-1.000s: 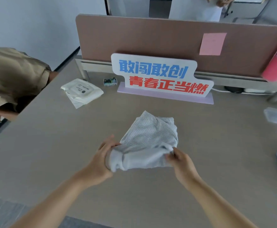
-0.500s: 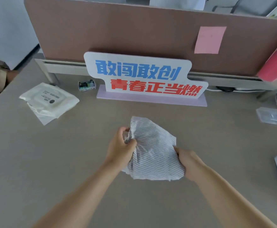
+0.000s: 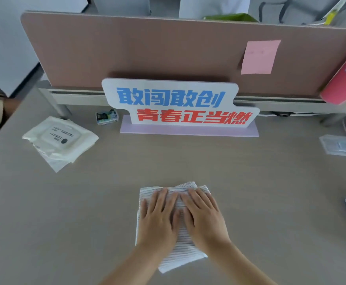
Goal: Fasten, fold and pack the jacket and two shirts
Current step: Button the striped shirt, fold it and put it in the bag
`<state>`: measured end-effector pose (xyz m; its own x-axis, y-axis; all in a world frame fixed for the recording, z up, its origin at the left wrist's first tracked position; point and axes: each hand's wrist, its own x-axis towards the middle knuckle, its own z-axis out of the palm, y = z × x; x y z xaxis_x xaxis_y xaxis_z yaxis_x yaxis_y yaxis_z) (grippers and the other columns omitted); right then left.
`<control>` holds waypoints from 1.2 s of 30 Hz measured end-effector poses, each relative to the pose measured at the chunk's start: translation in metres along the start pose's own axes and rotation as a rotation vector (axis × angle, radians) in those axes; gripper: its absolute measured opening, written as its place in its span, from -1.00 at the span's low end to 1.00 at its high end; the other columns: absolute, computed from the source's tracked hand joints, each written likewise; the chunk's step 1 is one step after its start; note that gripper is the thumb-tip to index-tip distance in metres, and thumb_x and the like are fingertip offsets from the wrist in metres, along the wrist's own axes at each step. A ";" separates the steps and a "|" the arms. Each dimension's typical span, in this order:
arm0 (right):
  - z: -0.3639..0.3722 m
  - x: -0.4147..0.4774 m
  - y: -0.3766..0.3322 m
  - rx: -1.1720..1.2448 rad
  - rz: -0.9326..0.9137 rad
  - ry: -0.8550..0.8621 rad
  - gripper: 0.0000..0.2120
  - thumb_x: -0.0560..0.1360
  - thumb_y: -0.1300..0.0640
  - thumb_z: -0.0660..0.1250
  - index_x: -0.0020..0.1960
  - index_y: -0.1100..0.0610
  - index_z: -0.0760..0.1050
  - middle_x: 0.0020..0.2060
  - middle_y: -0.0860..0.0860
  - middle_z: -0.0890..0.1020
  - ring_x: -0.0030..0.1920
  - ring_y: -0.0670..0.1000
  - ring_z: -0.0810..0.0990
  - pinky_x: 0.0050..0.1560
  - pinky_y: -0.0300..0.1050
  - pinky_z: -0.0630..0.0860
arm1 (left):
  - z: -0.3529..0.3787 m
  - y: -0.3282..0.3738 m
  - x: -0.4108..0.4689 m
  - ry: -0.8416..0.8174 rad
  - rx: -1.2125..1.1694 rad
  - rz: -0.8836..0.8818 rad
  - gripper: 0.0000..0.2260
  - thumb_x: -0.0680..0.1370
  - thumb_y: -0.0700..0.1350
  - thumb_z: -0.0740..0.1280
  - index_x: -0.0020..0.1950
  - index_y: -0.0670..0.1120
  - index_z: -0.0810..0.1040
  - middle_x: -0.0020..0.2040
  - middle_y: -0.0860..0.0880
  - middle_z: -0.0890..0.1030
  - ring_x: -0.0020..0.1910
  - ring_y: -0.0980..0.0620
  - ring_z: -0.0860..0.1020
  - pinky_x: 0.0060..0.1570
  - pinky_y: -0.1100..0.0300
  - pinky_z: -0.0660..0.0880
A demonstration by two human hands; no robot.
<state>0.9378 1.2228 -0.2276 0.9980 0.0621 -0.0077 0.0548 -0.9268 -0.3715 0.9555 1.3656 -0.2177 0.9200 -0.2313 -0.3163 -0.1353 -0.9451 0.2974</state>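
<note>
You are looking down at a wide grey-brown desk (image 3: 270, 192) that fills most of the view. Along its far edge stands a brown partition (image 3: 147, 50) running nearly the full width. In front of the partition, a white sign (image 3: 178, 105) with blue and red Chinese lettering stands upright on a pale lilac base.

To your left on the desk lies a white pack of wipes (image 3: 61, 138), flat and turned at an angle, well apart from your hands.

The striped shirt (image 3: 180, 249) lies on the near middle of the desk, directly in front of you, folded into a small, roughly rectangular bundle whose near corner sticks out beyond your wrists.

Your left hand (image 3: 157, 221) lies flat, palm down, on the left half of the shirt, its fingers (image 3: 162, 195) straight and only slightly spread. Your right hand (image 3: 205, 221) lies flat on the right half in the same way, fingers (image 3: 196, 197) straight and close together. The two hands sit side by side, thumbs nearly touching, and neither grips the cloth.

A pink sticky note (image 3: 259, 57) is on the partition to the upper right. A clear plastic case (image 3: 338, 145) lies near the desk's right edge. A small packet (image 3: 106, 116) sits just left of the sign's base; it is too blurred to tell what it is.
</note>
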 end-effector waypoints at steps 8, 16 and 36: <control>-0.027 -0.003 -0.017 0.423 0.911 0.069 -0.36 0.32 -0.35 0.32 0.17 0.11 0.41 0.12 0.02 0.51 0.09 0.05 0.53 0.07 -0.02 0.50 | -0.009 0.002 -0.016 0.180 -0.351 -0.389 -0.28 0.43 0.39 0.17 0.47 0.04 0.16 0.49 -0.13 0.18 0.44 -0.13 0.19 0.45 -0.01 0.01; -0.113 -0.029 0.018 1.422 1.031 -0.393 -0.69 0.31 0.03 0.46 -0.03 0.19 0.62 -0.16 0.13 0.73 -0.21 0.10 0.71 -0.14 -0.01 0.61 | -0.063 0.040 -0.006 -0.057 -1.215 -0.599 -0.55 0.31 -0.01 0.57 0.10 -0.14 0.55 -0.03 -0.10 0.68 -0.09 -0.10 0.65 -0.13 0.09 0.55; -0.402 -0.473 0.318 1.589 0.840 0.537 -0.56 0.23 0.25 0.46 0.10 0.26 0.56 -0.02 0.29 0.67 -0.12 0.28 0.67 -0.16 0.13 0.61 | 0.009 0.580 -0.201 -0.988 -1.041 0.208 -0.62 0.39 0.06 0.47 0.10 -0.14 0.64 0.03 -0.13 0.70 -0.03 -0.09 0.68 -0.04 0.06 0.60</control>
<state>0.4955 0.7496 0.0313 0.6658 -0.5670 -0.4850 -0.1513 0.5339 -0.8319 0.6891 0.8619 0.0099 0.2346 -0.8089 -0.5392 0.4870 -0.3822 0.7853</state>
